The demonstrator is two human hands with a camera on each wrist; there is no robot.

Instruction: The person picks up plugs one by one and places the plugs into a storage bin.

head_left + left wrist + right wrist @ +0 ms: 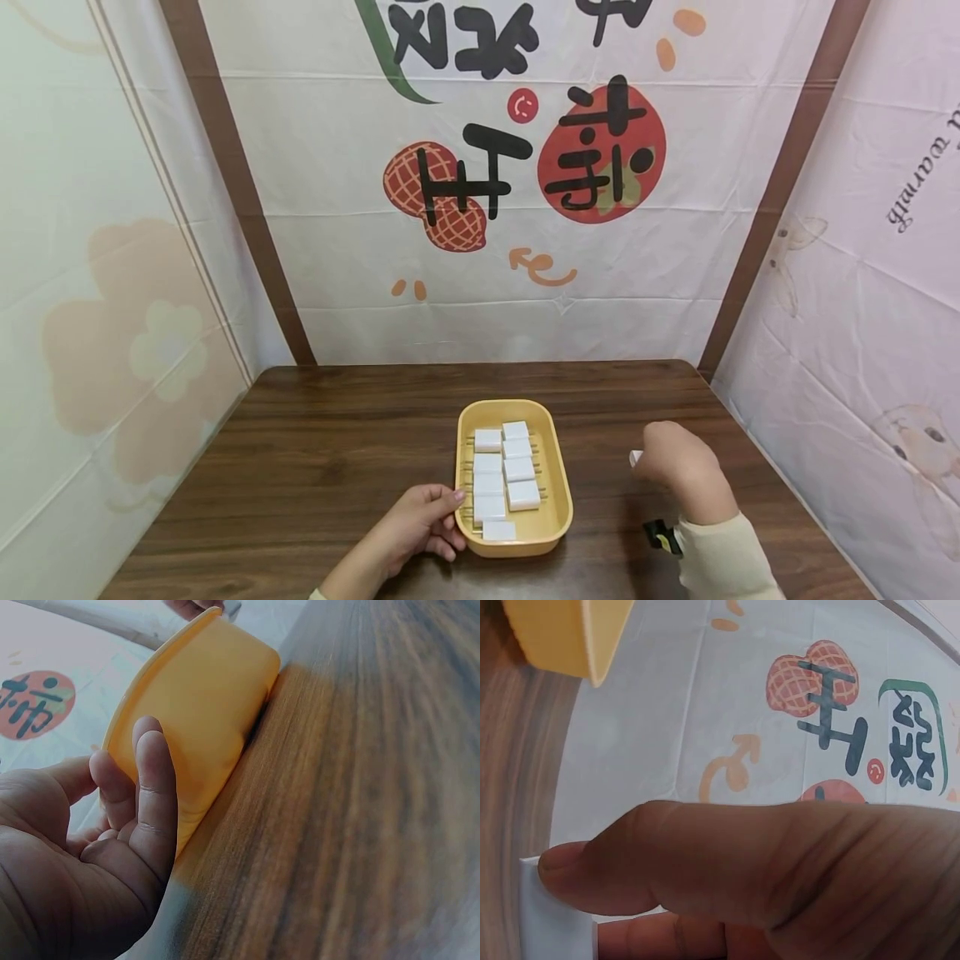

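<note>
A yellow tray [564, 500] sits on the table in the head view, holding several white plug adapters [489, 483] with thin metal prongs, laid in two columns. My left hand [423, 521] pinches the tray's left rim near its front corner between thumb and fingers. In the left wrist view, that hand [105, 847] is at the outside of the tray's wall [202, 697]. To the right of the tray, apart from it, my right hand [678, 467] grips a white plug adapter [555, 919]. The thumb lies on it, and the rest of the adapter is mostly hidden.
The dark wooden table [360, 433] spreads around the tray. Behind it hangs a printed cloth [337, 250], with further cloth walls at both sides. A black band with a yellow mark [663, 538] is at the right wrist.
</note>
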